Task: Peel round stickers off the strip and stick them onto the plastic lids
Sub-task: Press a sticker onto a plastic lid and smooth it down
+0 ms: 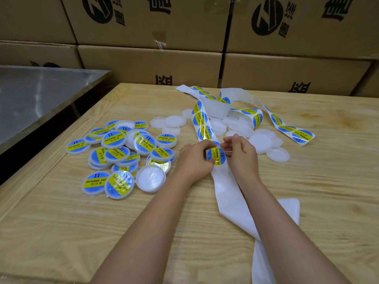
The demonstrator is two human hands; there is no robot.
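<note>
Fingers of left hand pinch a round sticker on the strip; right hand pinches its edge.

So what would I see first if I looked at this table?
Probably the bright blue-and-yellow pile of stickered lids on the left of the wooden table. Right in the middle, the left hand pinches a round sticker on the white strip, with the right hand at its other edge. To the right lie plain white lids.
</note>
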